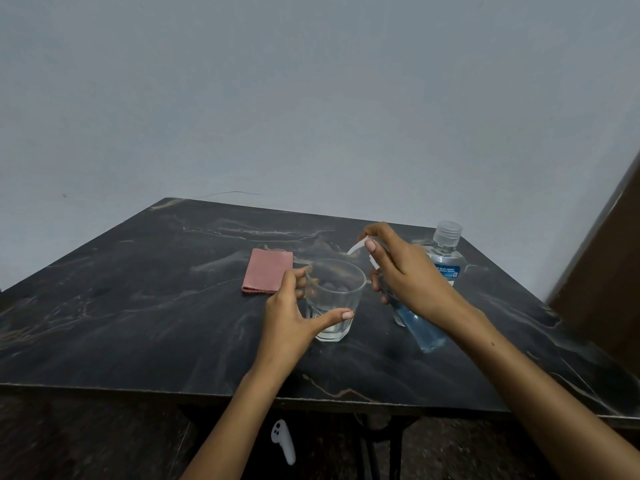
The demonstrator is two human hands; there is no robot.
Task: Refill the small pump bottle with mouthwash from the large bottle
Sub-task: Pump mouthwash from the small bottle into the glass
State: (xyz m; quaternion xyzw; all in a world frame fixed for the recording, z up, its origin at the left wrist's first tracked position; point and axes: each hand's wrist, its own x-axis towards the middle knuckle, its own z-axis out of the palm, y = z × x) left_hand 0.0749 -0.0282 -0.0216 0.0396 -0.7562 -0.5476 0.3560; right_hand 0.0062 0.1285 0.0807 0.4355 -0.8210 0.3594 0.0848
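My left hand [289, 315] wraps the clear glass [334, 299], thumb across the near side, fingers curled behind it. My right hand [412, 278] grips the small pump bottle [420, 329], tilted, blue liquid in its lower part, base near the table [138, 306]; index finger on the white pump head [358, 248], nozzle aimed over the glass rim. Large bottle [445, 258] stands upright, capped, just behind my right hand. Folded pink cloth [267, 270] lies left of the glass, apart from it.
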